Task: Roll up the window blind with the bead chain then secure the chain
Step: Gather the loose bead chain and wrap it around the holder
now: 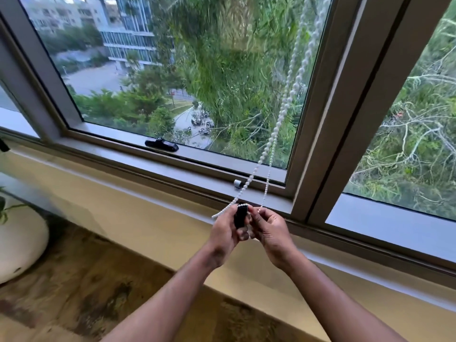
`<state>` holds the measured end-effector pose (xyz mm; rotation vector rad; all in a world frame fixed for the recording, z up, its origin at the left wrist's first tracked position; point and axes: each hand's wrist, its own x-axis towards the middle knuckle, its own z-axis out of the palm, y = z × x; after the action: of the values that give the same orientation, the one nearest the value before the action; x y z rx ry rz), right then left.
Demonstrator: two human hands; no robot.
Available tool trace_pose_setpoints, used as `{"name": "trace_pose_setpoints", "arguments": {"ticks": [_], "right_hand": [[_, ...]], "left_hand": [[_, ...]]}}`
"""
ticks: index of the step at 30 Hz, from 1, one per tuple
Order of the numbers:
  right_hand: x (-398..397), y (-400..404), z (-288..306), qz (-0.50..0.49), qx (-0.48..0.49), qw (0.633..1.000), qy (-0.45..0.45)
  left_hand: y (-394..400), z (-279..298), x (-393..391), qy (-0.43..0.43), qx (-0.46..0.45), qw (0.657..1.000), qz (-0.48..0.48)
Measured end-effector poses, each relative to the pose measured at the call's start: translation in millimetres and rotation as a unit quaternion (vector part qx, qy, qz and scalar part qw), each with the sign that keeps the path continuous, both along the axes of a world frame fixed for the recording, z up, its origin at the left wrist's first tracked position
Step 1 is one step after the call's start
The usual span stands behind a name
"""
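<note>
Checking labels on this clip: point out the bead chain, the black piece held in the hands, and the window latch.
bead chain (278, 124): head view, mid-strand.
black piece (240, 216): head view, its body.
window latch (161, 145): head view, its middle.

Single view, head-worn, wide-angle. Looks forward and steeply down from the standing person's eye level toward the window sill (172, 166). Both forearms enter from the bottom edge; left hand (225, 229) and right hand (272, 233) sit near centre, close to the lens. Glass fills the upper half, floor (86, 280) lower left. Straight edges bow strongly.
</note>
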<state>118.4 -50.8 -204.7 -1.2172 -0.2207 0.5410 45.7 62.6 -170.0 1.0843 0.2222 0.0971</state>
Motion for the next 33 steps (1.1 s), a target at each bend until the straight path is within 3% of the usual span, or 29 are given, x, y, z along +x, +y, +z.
{"name": "trace_pose_setpoints", "arguments": {"ticks": [5, 9, 12, 15, 18, 22, 27, 33], "right_hand": [[15.9, 7.2, 9.8, 0.070, -0.086, 0.993, -0.044], [41.5, 30.4, 20.8, -0.024, -0.200, 0.961, -0.191], [68.8, 49.5, 28.2, -0.072, -0.302, 0.879, -0.361], [91.5, 62.9, 30.0, -0.027, -0.392, 0.779, -0.488], [101.3, 69.4, 22.4, 0.020, -0.466, 0.691, -0.552], [105.3, 70.7, 12.5, 0.027, -0.508, 0.629, -0.588], [105.7, 76.6, 8.7, -0.001, -0.527, 0.611, -0.590], [108.3, 74.3, 5.4, 0.001, -0.491, 0.641, -0.591]], "left_hand": [[16.5, 0.0, -3.8, 0.015, -0.005, 0.999, 0.040], [26.5, 3.2, -5.9, 0.012, -0.007, 0.998, 0.065], [30.9, 4.0, -6.5, 0.011, -0.020, 0.997, 0.075], [35.5, 1.6, -7.9, 0.006, -0.026, 0.997, 0.076], [41.3, -3.4, -10.6, 0.004, -0.028, 0.996, 0.080], [48.4, -5.9, -11.6, 0.006, -0.023, 0.996, 0.085], [49.2, -6.1, -9.3, 0.009, -0.012, 0.996, 0.085], [47.8, -5.9, -6.5, 0.006, -0.007, 0.996, 0.085]]}}
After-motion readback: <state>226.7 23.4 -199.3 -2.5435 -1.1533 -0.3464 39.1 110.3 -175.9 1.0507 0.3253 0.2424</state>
